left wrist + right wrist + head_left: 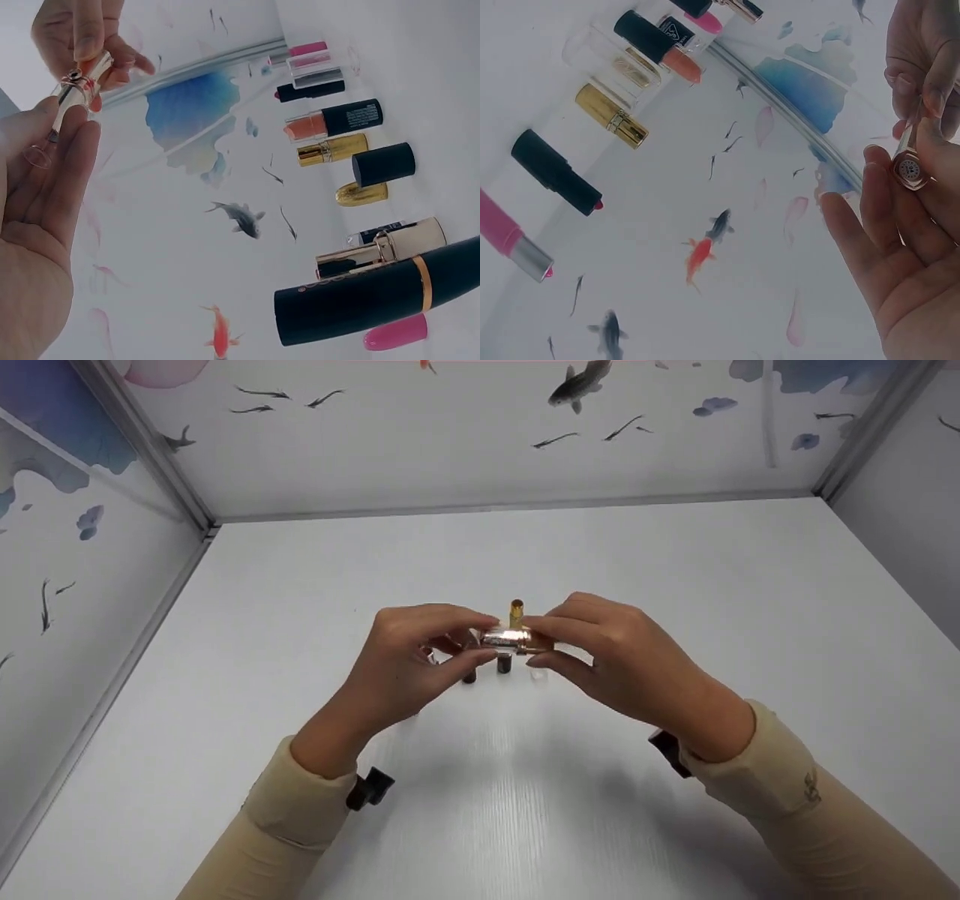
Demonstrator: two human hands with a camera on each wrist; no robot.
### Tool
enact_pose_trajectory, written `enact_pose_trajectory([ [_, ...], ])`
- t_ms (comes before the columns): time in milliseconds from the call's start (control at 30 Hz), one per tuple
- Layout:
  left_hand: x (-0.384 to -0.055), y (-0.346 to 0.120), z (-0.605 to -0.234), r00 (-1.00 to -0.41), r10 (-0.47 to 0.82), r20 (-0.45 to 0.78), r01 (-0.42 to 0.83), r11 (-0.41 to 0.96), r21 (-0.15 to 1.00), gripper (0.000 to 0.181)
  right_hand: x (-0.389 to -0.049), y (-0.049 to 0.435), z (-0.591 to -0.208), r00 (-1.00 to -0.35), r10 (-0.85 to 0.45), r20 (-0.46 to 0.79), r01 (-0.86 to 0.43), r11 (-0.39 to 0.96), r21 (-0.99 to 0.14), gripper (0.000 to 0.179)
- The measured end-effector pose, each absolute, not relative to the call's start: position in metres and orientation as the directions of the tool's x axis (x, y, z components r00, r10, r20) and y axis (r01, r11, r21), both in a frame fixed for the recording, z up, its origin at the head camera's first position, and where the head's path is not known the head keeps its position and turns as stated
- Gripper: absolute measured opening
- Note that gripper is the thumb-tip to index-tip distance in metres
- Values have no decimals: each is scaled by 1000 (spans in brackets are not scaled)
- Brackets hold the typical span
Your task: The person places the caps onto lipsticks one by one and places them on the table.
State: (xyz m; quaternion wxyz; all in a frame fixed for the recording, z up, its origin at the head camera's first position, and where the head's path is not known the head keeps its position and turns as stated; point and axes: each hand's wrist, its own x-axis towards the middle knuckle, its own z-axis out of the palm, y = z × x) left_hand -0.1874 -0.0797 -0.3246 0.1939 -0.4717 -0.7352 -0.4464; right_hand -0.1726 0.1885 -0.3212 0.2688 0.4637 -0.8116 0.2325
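In the head view my left hand point(409, 652) and my right hand point(626, 656) meet over the middle of the table, each pinching one end of a shiny gold lipstick tube point(504, 640). The tube lies level between them, thumbs below and fingers above. The left wrist view has the same lipstick tube point(75, 91) at upper left, with clear plastic at the end near my left palm. Its round base label point(908, 169) faces the camera in the right wrist view, between the right thumb and fingers.
Behind and below the hands stand a gold lipstick point(517, 611) and dark pieces point(504, 664). Several more stand about: an orange lipstick point(306, 126), a black cap point(384, 164), a pink-and-silver lipstick point(531, 256). Printed panels point(480, 442) wall the table point(300, 570).
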Motion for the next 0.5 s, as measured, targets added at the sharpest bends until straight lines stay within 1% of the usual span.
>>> enact_pose_trajectory([
  [133, -187, -84, -322, -539, 507, 672, 826, 165, 538, 23, -172, 187, -321, -450, -618, 645, -869, 469, -158, 39],
  [233, -187, -86, -320, -562, 508, 652, 809, 174, 561, 22, -173, 188, -321, -464, -612, 641, -861, 480, -166, 45],
  [300, -187, -88, -318, -566, 509, 648, 805, 176, 566, 22, -174, 190, -320, -476, -608, 636, -852, 499, -161, 50],
  [367, -188, -89, -316, -562, 513, 650, 811, 184, 556, 23, -176, 194, -318, -504, -603, 619, -831, 534, -156, 55],
  [500, -190, -93, -315, -547, 520, 656, 826, 207, 525, 28, -183, 207, -315, -599, -574, 558, -758, 631, -165, 65],
])
